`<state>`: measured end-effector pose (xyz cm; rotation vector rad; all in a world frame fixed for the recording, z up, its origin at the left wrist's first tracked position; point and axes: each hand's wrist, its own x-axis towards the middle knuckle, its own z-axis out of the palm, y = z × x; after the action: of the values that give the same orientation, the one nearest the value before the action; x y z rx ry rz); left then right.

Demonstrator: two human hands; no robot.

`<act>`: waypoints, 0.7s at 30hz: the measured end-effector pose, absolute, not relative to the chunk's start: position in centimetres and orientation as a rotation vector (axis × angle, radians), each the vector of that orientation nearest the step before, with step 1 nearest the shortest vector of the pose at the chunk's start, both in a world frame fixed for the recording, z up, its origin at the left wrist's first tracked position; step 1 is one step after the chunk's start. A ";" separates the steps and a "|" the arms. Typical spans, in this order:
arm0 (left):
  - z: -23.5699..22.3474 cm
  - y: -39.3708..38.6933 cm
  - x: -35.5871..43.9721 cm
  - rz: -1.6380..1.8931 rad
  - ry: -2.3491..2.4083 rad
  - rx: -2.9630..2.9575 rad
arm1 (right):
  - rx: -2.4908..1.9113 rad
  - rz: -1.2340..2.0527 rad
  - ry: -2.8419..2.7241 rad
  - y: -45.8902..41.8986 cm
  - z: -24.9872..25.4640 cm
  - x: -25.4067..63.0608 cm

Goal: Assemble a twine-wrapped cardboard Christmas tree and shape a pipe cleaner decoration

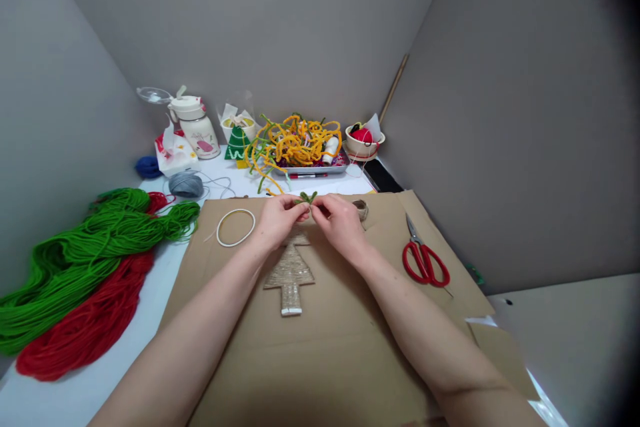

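Between my two hands is a small bow-like piece of dark green yarn (307,198), its loops poking up above the fingertips. My left hand (283,217) pinches it from the left side. From the right, my right hand (337,219) pinches it too, the fingers of both hands nearly touching. Just below them a tree shape wrapped in brown twine (290,270) lies flat on the cardboard (280,367), its trunk ending in a white strip. The top of the tree is partly hidden by my hands. A twine roll (361,209) sits behind my right hand.
Red-handled scissors (424,260) lie on the right, a white ring-shaped roll (236,227) on the left. Green yarn (100,233) and red yarn (95,320) are heaped at far left. Behind stand a tray of orange yarn (305,140), a bowl (365,145) and a bottle (197,130).
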<state>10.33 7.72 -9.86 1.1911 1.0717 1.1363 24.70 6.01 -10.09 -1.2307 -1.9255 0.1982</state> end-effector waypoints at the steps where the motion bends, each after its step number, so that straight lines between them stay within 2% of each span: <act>1: -10.0 7.7 10.5 1.169 1.100 1.220 | -1.246 0.240 -1.884 6.0 -10.1 24.6; 7: -11.0 8.2 10.8 1.293 1.120 1.121 | -1.253 0.612 -1.691 6.5 -10.3 24.7; 15: -10.7 8.1 10.7 1.283 1.080 1.084 | -1.177 0.514 -1.707 6.3 -9.7 24.7; 21: -10.7 7.9 11.2 1.300 1.115 1.112 | -1.204 0.752 -1.552 6.8 -10.3 24.8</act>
<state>11.19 7.86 -10.71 1.1124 1.1152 1.2996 24.82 6.80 -10.31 -1.2042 -1.5523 0.7518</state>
